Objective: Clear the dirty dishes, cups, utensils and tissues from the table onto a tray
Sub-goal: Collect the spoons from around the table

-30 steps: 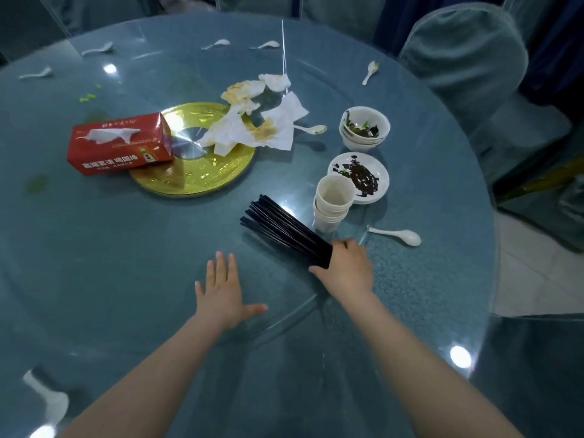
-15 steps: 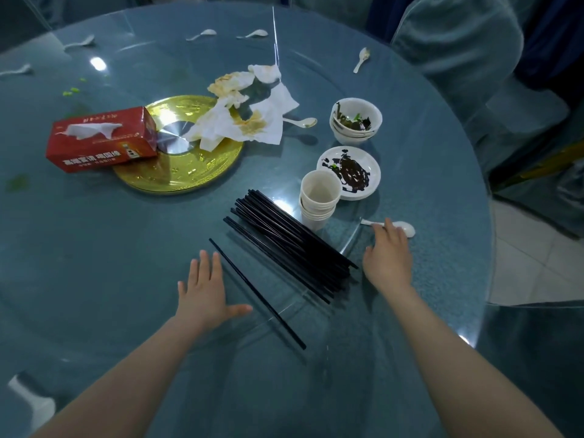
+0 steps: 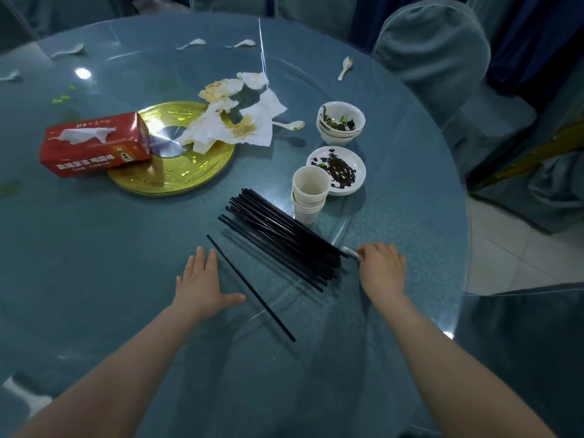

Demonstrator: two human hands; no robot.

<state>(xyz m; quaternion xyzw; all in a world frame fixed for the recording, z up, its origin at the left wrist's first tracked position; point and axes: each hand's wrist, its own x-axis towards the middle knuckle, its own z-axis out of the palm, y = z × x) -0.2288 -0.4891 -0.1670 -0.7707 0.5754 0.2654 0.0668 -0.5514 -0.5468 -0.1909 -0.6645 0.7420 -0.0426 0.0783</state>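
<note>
A pile of black chopsticks (image 3: 281, 235) lies on the glass table (image 3: 94, 248), with one stray chopstick (image 3: 251, 287) beside it. My right hand (image 3: 382, 268) grips a white spoon (image 3: 350, 252) at the pile's near end; only the spoon's handle tip shows. My left hand (image 3: 202, 284) rests flat on the table left of the stray chopstick. Stacked paper cups (image 3: 309, 194), a dirty saucer (image 3: 336, 169), stacked dirty bowls (image 3: 340, 121) and soiled tissues (image 3: 234, 121) lie further back.
A red tissue box (image 3: 94, 143) sits on a gold plate (image 3: 170, 172). White spoons lie by the tissues (image 3: 289, 124), at the far right (image 3: 345, 67) and along the far rim (image 3: 191, 44). Covered chairs (image 3: 436, 58) stand to the right. No tray is visible.
My right hand let go of the chopstick bundle, which spread out with one rolling away, reached to the white spoon on the right, and has drawn it back toward the chopsticks.
</note>
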